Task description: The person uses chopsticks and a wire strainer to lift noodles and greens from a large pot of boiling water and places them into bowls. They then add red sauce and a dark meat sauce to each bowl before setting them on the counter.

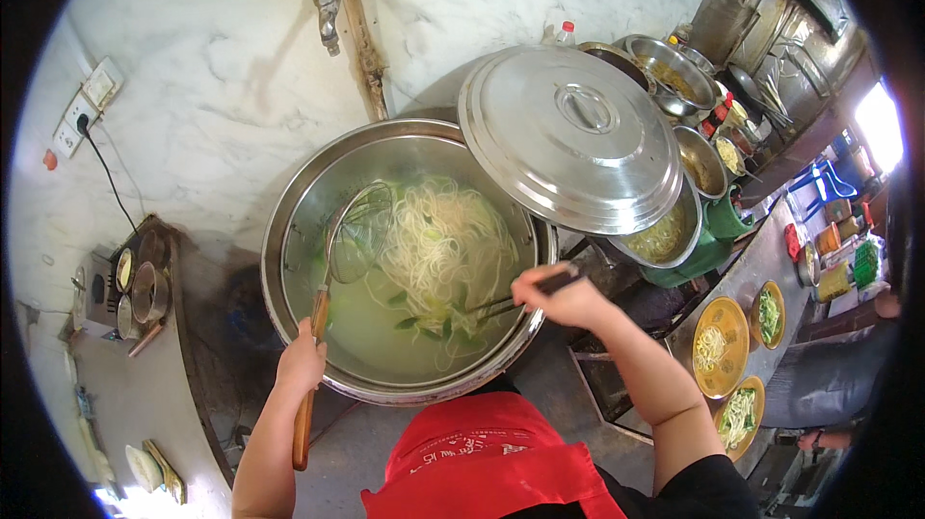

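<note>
A large round metal pot (408, 398) stands before me, holding pale noodles (437, 237) and green leaves (433, 322) in cloudy liquid. My left hand (302, 360) grips the wooden handle of a wire strainer (361, 233), whose basket lies at the left of the noodles. At the pot's right rim, my right hand (556, 295) holds dark chopsticks (498, 307), their tips among the leaves and noodles. A wide metal lid (571, 139) rests over the pot's upper right rim.
A metal basin (699, 219) of food sits right of the pot beside a green container (694, 266). Bowls with noodles and greens, one an orange bowl (733, 324), stand on the right counter. A tap (330, 9) juts from the wall. Another person's hand (827, 440) shows at far right.
</note>
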Tool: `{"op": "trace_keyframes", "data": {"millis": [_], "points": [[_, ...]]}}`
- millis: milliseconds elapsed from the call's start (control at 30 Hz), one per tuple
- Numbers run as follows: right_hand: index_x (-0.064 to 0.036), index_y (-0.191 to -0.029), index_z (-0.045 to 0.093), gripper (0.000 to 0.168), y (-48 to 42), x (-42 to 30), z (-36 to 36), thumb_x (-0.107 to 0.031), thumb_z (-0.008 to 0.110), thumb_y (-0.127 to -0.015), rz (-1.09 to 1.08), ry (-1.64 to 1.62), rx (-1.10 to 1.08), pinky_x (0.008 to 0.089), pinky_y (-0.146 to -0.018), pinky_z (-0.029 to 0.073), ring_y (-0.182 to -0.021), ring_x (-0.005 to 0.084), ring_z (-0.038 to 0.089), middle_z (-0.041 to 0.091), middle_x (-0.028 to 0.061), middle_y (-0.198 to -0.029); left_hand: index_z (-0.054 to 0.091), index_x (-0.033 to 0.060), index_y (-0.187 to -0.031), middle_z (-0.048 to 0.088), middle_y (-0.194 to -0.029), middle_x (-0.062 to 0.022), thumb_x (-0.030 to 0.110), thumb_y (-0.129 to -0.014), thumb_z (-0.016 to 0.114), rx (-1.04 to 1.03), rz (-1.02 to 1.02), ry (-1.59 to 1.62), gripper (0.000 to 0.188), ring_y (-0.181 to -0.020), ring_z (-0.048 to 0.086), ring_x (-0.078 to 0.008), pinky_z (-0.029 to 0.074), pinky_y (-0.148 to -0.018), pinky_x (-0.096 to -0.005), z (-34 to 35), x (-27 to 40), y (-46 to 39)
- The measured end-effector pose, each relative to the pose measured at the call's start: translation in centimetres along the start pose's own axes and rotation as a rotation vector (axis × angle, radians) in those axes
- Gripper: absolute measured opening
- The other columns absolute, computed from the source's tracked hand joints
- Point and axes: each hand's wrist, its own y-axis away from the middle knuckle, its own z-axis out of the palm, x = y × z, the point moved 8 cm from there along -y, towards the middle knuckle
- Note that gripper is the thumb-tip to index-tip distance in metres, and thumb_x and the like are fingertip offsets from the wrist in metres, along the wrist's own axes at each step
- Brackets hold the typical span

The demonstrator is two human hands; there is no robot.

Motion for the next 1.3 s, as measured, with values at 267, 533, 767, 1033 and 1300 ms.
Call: {"op": "trace_keyframes", "data": {"millis": [267, 533, 767, 1033, 1300], "points": [[-0.012, -0.071, 0.058, 0.021, -4.2, 0.9, -1.5, -0.026, 0.045, -0.08, -0.102, 0.452, 0.04, 0.0335, -0.051, 0.043, -0.056, 0.0239, 0.055, 0.056, 0.0079, -0.06, 0.027, -0.0016, -0.114, 0.055, -0.064, -0.0196, 0.012, -0.079, 0.044, -0.103, -0.029, -0.096, 0.041, -0.048, 0.056, -0.0269, 0.045, -0.049, -0.0362, 0.7, 3.1, -1.9], [-0.002, -0.069, 0.054, 0.024, -4.4, 0.2, -8.0, -0.02, 0.046, -0.082, 0.012, -0.162, 0.227, 0.0215, -0.045, 0.041, -0.051, 0.0083, 0.051, 0.052, 0.0018, -0.058, 0.036, 0.0037, -0.096, 0.047, -0.062, -0.0099, 0.011, -0.08, 0.048, -0.691, -0.259, 0.953, 0.021, -0.043, 0.044, -0.0143, 0.036, -0.036, -0.0269, 8.2, 5.6, -4.5], [-0.001, -0.066, 0.049, 0.023, -4.4, -1.0, -13.0, -0.018, 0.049, -0.081, -0.207, 0.32, 0.616, 0.0296, -0.044, 0.037, -0.048, 0.0213, 0.046, 0.047, 0.0105, -0.055, 0.037, 0.0071, -0.086, 0.041, -0.064, -0.0031, 0.021, -0.083, 0.046, -1.12, -0.429, 1.619, 0.017, -0.044, 0.036, -0.0085, 0.031, -0.038, -0.0213, 13.2, 7.6, -4.7], [0.0, -0.065, 0.05, 0.025, -7.3, -0.2, -8.9, -0.02, 0.05, -0.081, -0.302, -0.049, 0.501, 0.0269, -0.044, 0.038, -0.047, 0.0156, 0.049, 0.047, 0.0071, -0.053, 0.038, 0.008, -0.093, 0.045, -0.061, -0.0037, 0.021, -0.08, 0.049, -0.692, -0.289, 1.368, 0.021, -0.045, 0.04, -0.0123, 0.034, -0.04, -0.0256, 9.6, 6.8, -4.7], [-0.001, -0.065, 0.051, 0.028, -8.9, 0.4, -3.1, -0.024, 0.048, -0.081, -0.002, 0.073, -0.005, 0.0279, -0.045, 0.04, -0.051, 0.0147, 0.054, 0.05, 0.0065, -0.052, 0.039, 0.0076, -0.094, 0.05, -0.069, -0.0072, 0.019, -0.078, 0.05, -0.463, -0.322, 1.158, 0.022, -0.049, 0.046, -0.0146, 0.038, -0.043, -0.0278, 6.6, 3.9, -5.3]]}}
